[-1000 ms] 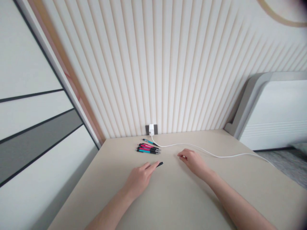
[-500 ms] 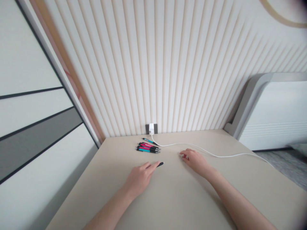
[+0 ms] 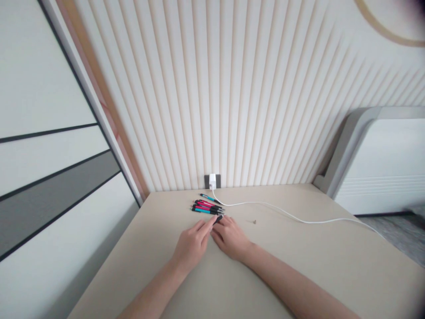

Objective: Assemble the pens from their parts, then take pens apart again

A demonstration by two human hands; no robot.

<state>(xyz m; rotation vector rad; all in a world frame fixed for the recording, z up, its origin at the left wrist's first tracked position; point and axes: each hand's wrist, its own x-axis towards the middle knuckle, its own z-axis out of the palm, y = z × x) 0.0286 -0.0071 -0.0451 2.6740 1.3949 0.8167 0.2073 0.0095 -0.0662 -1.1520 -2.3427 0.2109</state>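
A black pen (image 3: pixel 217 219) is pinched in my left hand (image 3: pixel 192 243), its end pointing up and to the right. My right hand (image 3: pixel 231 238) meets it there, fingers curled and closed around the pen's front part; its exact grip is partly hidden. Just beyond both hands lies a row of several pens (image 3: pixel 207 208) with black, pink-red and teal barrels. One teal and black pen (image 3: pixel 210 198) rests apart from them, nearer the wall. To the right of my right hand, a tiny greyish piece (image 3: pixel 254 222) sits on the tabletop, too small to name.
The beige table (image 3: pixel 282 257) reaches back to a ribbed wall (image 3: pixel 226 110). A white charger (image 3: pixel 212 180) is plugged in there, and its white cable (image 3: pixel 292 217) runs rightward across the table. A white cabinet (image 3: pixel 59 230) stands left, a pale headboard (image 3: pixel 381 155) right.
My right hand has moved left to the pen in my left hand, and the tiny piece now shows on the table where it was. My left hand has shifted slightly; the view has tilted a little.
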